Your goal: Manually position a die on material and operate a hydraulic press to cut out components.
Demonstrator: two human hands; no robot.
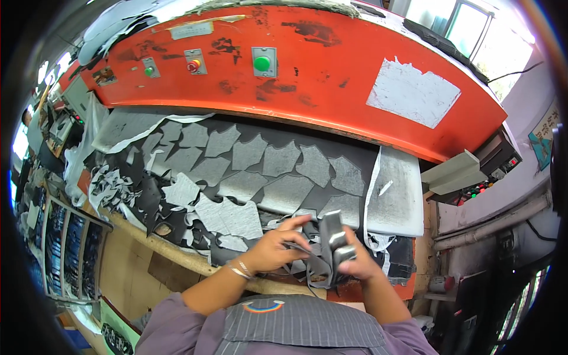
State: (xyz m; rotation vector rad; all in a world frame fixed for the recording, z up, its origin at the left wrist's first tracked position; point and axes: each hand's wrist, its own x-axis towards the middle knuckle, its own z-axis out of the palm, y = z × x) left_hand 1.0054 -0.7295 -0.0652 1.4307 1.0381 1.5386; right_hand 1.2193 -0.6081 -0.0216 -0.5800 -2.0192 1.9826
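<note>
My right hand (361, 260) grips the side of a shiny dark-grey metal cutting die (332, 232), held upright above the near table edge and smeared by motion. To its left, my left hand (277, 245) has curled fingers on dark grey scrap material (318, 267), which hangs in strips beside the die. Beyond both hands lies a dark sheet with rows of grey cut shapes (281, 158). Several loose light-grey pieces (228, 216) lie just left of my left hand.
An orange press beam (319, 71) with green and red buttons spans the far side. A white cutting board (399, 195) shows at right, near a control box (488, 165). Scraps (115, 189) pile up at left, above a rack (71, 248).
</note>
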